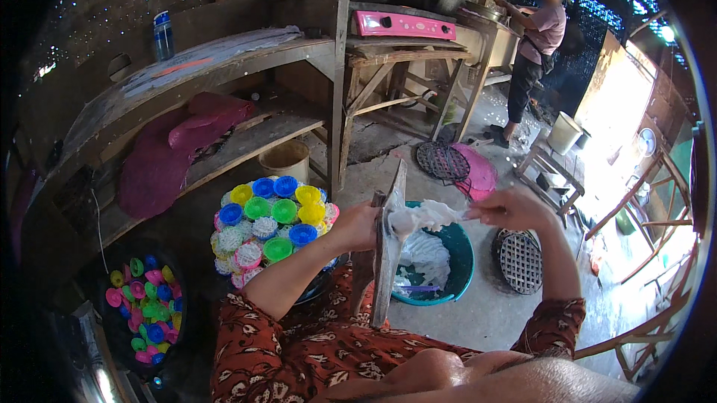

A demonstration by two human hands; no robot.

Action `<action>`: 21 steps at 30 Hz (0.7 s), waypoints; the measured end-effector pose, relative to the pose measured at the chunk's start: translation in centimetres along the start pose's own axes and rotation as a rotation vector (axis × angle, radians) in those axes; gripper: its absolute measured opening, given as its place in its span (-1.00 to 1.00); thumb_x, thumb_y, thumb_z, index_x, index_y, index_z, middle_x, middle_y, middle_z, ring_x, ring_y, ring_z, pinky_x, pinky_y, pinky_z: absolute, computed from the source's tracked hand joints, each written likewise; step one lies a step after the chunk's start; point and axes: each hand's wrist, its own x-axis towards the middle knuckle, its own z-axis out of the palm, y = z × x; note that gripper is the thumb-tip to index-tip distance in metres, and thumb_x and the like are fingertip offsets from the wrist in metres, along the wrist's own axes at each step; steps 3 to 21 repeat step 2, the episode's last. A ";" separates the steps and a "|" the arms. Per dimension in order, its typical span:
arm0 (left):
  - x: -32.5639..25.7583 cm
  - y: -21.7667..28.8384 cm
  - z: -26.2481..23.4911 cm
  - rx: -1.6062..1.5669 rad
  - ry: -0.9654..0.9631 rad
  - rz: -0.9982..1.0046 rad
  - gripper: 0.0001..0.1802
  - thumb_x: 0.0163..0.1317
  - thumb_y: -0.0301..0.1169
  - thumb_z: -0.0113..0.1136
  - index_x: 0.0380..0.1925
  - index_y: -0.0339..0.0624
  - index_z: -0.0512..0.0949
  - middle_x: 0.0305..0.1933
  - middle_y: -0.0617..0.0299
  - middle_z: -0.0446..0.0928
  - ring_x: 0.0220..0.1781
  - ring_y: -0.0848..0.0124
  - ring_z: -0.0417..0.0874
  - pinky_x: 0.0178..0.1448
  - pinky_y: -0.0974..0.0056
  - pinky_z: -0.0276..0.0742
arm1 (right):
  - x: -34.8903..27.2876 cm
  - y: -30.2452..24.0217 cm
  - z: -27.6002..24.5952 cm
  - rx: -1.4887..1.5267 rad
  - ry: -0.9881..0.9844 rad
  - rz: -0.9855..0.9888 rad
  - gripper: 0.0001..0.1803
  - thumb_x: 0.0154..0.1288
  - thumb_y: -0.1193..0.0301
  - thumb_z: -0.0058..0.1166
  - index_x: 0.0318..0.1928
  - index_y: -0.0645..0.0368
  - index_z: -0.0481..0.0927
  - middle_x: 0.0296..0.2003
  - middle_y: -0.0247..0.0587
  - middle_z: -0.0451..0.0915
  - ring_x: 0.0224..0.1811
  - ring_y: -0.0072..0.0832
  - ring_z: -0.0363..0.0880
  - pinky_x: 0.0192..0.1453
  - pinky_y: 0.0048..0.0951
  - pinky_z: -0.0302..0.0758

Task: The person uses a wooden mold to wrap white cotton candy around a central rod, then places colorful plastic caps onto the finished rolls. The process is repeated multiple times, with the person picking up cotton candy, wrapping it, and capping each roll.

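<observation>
A lump of white dough (pixel 422 216) sits on the upright wooden board (pixel 388 253), above the teal basin (pixel 459 253). The left hand (pixel 358 227) has its grip closed on the board; the right hand (pixel 508 210) pinches the dough. Colourful plastic moulds (pixel 272 227) are piled just beside.

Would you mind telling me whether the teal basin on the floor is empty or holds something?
Not empty: the teal basin holds white dough-like mass under the wooden board.
</observation>
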 end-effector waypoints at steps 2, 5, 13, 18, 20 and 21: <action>0.4 1.0 0.1 0.083 -0.061 -0.010 -0.54 -0.06 -0.07 0.23 -0.22 -0.14 0.60 -0.16 -0.11 0.54 -0.08 -0.05 0.55 -0.01 0.02 0.48 | 1.1 -2.9 -1.9 -0.238 0.032 -0.034 -0.60 0.12 0.21 0.15 -0.03 0.07 0.60 -0.26 -0.27 0.66 -0.27 -0.34 0.63 -0.19 -0.37 0.49; 0.4 1.0 0.1 0.083 -0.061 -0.010 -0.54 -0.06 -0.07 0.23 -0.22 -0.14 0.60 -0.16 -0.11 0.54 -0.08 -0.05 0.55 -0.01 0.02 0.48 | 1.1 -2.9 -1.9 -0.238 0.032 -0.034 -0.60 0.12 0.21 0.15 -0.03 0.07 0.60 -0.26 -0.27 0.66 -0.27 -0.34 0.63 -0.19 -0.37 0.49; 0.4 1.0 0.1 0.083 -0.061 -0.010 -0.54 -0.06 -0.07 0.23 -0.22 -0.14 0.60 -0.16 -0.11 0.54 -0.08 -0.05 0.55 -0.01 0.02 0.48 | 1.1 -2.9 -1.9 -0.238 0.032 -0.034 -0.60 0.12 0.21 0.15 -0.03 0.07 0.60 -0.26 -0.27 0.66 -0.27 -0.34 0.63 -0.19 -0.37 0.49; 0.4 1.0 0.1 0.083 -0.061 -0.010 -0.54 -0.06 -0.07 0.23 -0.22 -0.14 0.60 -0.16 -0.11 0.54 -0.08 -0.05 0.55 -0.01 0.02 0.48 | 1.1 -2.9 -1.9 -0.238 0.032 -0.034 -0.60 0.12 0.21 0.15 -0.03 0.07 0.60 -0.26 -0.27 0.66 -0.27 -0.34 0.63 -0.19 -0.37 0.49; 0.4 1.0 0.1 0.083 -0.061 -0.010 -0.54 -0.06 -0.07 0.23 -0.22 -0.14 0.60 -0.16 -0.11 0.54 -0.08 -0.05 0.55 -0.01 0.02 0.48 | 1.1 -2.9 -1.9 -0.238 0.032 -0.034 -0.60 0.12 0.21 0.15 -0.03 0.07 0.60 -0.26 -0.27 0.66 -0.27 -0.34 0.63 -0.19 -0.37 0.49; 0.4 1.0 0.1 0.083 -0.061 -0.010 -0.54 -0.06 -0.07 0.23 -0.22 -0.14 0.60 -0.16 -0.11 0.54 -0.08 -0.05 0.55 -0.01 0.02 0.48 | 1.1 -2.9 -1.9 -0.238 0.032 -0.034 -0.60 0.12 0.21 0.15 -0.03 0.07 0.60 -0.26 -0.27 0.66 -0.27 -0.34 0.63 -0.19 -0.37 0.49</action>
